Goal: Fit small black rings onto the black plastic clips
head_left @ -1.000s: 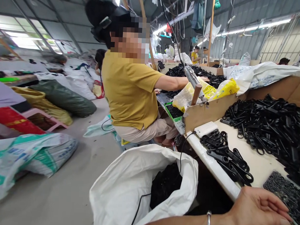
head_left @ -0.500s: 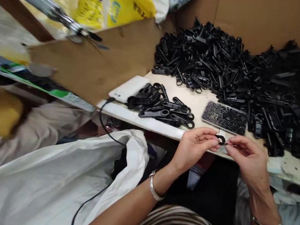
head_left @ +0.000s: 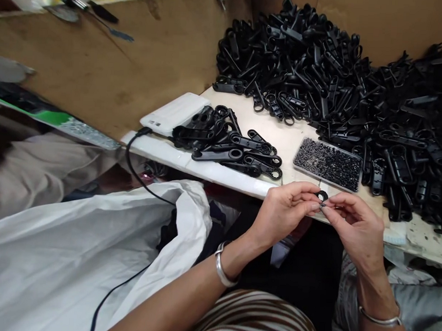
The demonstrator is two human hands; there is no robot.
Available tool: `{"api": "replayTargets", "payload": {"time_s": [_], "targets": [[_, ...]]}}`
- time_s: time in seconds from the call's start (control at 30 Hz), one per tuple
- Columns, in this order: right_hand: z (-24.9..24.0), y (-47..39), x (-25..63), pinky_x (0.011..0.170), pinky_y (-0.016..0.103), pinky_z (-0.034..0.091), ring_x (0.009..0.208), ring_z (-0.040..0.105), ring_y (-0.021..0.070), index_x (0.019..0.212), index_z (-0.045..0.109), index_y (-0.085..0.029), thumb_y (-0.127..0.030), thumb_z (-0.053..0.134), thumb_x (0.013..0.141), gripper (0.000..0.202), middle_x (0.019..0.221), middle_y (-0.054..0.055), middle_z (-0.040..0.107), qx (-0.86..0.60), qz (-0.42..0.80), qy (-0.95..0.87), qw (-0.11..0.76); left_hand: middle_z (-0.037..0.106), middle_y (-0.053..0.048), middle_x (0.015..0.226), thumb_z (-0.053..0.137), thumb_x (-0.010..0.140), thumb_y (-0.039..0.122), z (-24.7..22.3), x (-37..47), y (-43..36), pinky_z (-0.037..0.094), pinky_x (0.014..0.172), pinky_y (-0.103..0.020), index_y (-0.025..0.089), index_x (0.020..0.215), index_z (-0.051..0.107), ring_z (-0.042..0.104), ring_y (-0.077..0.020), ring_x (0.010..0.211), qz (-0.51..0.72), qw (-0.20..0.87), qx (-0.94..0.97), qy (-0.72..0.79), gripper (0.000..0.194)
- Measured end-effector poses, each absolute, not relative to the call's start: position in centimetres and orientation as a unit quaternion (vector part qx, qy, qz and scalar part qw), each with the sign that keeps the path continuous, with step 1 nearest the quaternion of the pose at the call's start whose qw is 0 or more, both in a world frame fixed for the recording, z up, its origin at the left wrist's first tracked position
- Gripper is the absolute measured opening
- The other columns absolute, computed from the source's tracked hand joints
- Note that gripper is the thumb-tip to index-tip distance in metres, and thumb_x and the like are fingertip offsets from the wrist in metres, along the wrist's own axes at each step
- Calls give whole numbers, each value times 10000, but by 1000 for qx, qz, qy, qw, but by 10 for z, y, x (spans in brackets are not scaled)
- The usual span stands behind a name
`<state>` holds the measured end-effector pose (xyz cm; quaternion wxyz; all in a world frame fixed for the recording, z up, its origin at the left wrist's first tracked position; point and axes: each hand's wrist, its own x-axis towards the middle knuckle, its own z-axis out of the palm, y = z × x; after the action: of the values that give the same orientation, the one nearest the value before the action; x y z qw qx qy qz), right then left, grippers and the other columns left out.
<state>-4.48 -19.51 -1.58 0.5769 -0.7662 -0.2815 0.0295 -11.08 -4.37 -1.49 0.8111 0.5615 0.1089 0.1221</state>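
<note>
Clock directions run from where the hands meet, 12 pointing away from the wearer. Nearest, striped top (head_left: 254, 318) at 7 o'clock. 2 silver bangles: left bangle (head_left: 223, 265) at 8, right bangle (head_left: 379, 318) at 5. Left hand (head_left: 283, 212): fingers nearly closed, thumb and fingertips pinching 1 black ring-ended part (head_left: 323, 193), ring poking up at 12; rest of it hidden. Right hand (head_left: 360, 230): fingers curled, thumb and forefinger pinched on 1 small dark bit (head_left: 323, 205) right by the ring, too small to identify. Fingertips of both hands almost meet, just off the table edge.

White sack (head_left: 92, 262) open at 8 to 9, dark stuff inside, black cable (head_left: 133, 169) over its rim. Clear tray (head_left: 327, 165) of tiny black and silvery pieces at 12, on the pale table (head_left: 241, 108). Loose cluster of black parts (head_left: 232, 149) at 10; white device (head_left: 175, 113) just beyond, touching, cable plugged in. Big heap of black parts (head_left: 302, 66) spreads from 11 round to 2. Cardboard partition (head_left: 145, 59) at 10; cardboard back wall (head_left: 388, 26) behind heap, 1 o'clock. Another person's leg (head_left: 56, 163) at 9, blurred.
</note>
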Motion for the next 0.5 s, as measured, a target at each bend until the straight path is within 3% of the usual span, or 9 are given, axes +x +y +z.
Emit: {"api": "replayTargets", "payload": {"time_s": [0.4,0.5], "targets": [[-10,-196,-45,664,268,570,635,653,161,822,708,-206,-234,667,858,61,781,8,710,-823,-43,-346,448,739,-45,828,682,743,158,-22,-112,-43,583,694,-212,124,990,688,706,-140,721,125,766,622,102,249],[-10,-198,-45,686,264,563,658,657,158,862,719,-204,-199,654,868,65,815,8,719,-817,-29,-360,449,741,-50,835,680,746,156,-24,-113,-43,581,736,-220,125,985,690,710,-147,756,136,759,630,98,241]]}}
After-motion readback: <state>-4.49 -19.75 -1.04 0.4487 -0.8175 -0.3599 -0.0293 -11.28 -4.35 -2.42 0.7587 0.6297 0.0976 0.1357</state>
